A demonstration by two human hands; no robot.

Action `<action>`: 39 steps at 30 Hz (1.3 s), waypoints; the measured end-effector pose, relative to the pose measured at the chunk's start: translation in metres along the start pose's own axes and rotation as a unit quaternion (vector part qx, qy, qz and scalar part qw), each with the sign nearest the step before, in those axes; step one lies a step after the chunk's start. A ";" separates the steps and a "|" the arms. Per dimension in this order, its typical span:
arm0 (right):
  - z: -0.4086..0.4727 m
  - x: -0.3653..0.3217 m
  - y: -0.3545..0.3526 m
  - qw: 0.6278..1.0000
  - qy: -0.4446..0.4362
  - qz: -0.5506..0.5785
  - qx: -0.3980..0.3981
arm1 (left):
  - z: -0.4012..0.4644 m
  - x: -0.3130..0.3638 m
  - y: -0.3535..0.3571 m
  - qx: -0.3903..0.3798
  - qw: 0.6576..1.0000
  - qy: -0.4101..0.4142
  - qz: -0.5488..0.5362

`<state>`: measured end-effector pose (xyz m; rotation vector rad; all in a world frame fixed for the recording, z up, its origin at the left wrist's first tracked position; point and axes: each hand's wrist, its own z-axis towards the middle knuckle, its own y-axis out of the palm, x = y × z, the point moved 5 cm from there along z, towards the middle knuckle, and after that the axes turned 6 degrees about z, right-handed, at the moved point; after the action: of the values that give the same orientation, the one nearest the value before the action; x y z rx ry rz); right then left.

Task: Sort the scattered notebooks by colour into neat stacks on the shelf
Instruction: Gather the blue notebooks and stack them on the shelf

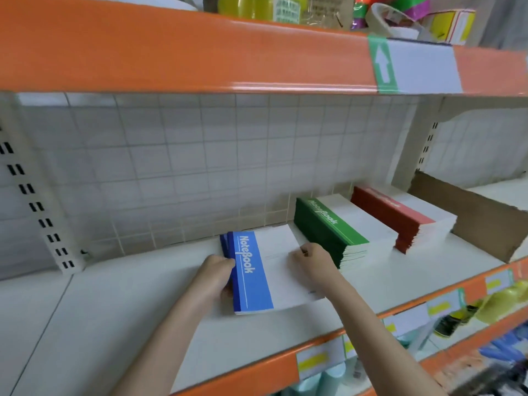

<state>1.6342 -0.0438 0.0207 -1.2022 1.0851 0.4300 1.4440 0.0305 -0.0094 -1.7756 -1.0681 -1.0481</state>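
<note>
The white shelf (120, 304) with its glossy orange lip carries three stacks, and the sorting looks close to finished. Beyond the right hand (313, 260) stand the tall green stack (331, 230) and, farther off, the red stack (400, 221), both squared up. Between the hands lies the low blue stack (257, 272) (flat, thin paper-covered books, slightly fanned). The left hand (217, 277) curls round its spine edge; the right hand pinches its white cover. Next, I judge, comes nudging the edges flush.
</note>
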 end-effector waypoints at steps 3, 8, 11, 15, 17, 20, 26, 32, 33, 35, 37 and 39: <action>0.016 0.000 0.001 1.000 -0.007 -0.018 -0.001 | 0.007 0.002 -0.003 0.027 0.999 0.004 0.024; 0.044 -0.007 0.010 0.995 -0.045 -0.091 -0.007 | 0.014 0.004 -0.009 0.090 0.990 0.041 0.101; 0.055 -0.005 0.015 0.992 -0.060 -0.108 -0.012 | 0.019 0.006 -0.013 0.133 0.979 0.060 0.145; 0.065 -0.001 0.021 0.989 -0.085 -0.119 -0.027 | 0.020 0.005 -0.014 0.174 0.964 0.071 0.186; 0.069 0.001 0.024 0.989 -0.101 -0.106 -0.026 | 0.020 0.005 -0.013 0.191 0.955 0.078 0.215; 0.071 0.006 0.026 0.991 -0.105 -0.086 -0.015 | 0.020 0.003 -0.010 0.208 0.943 0.096 0.241; 0.071 0.019 0.032 0.990 -0.115 -0.079 -0.006 | 0.022 -0.003 -0.008 0.238 0.925 0.123 0.269; 0.071 0.022 0.035 0.986 -0.108 -0.129 -0.016 | 0.026 -0.005 -0.006 0.246 0.911 0.136 0.303; 0.071 0.022 0.035 0.984 -0.108 -0.141 -0.017 | 0.026 -0.005 -0.006 0.245 0.911 0.138 0.301; 0.070 0.022 0.035 0.981 -0.112 -0.160 -0.019 | 0.027 -0.004 -0.005 0.244 0.911 0.141 0.300; 0.068 0.022 0.035 0.979 -0.114 -0.170 -0.022 | 0.027 -0.005 -0.005 0.246 0.911 0.139 0.299; 0.067 0.021 0.036 0.976 -0.119 -0.180 -0.025 | 0.027 -0.006 -0.005 0.249 0.912 0.139 0.295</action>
<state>1.6459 0.0233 -0.0178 -1.3223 0.6363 0.3109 1.4437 0.0548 -0.0227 -1.3424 -0.4991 -0.5578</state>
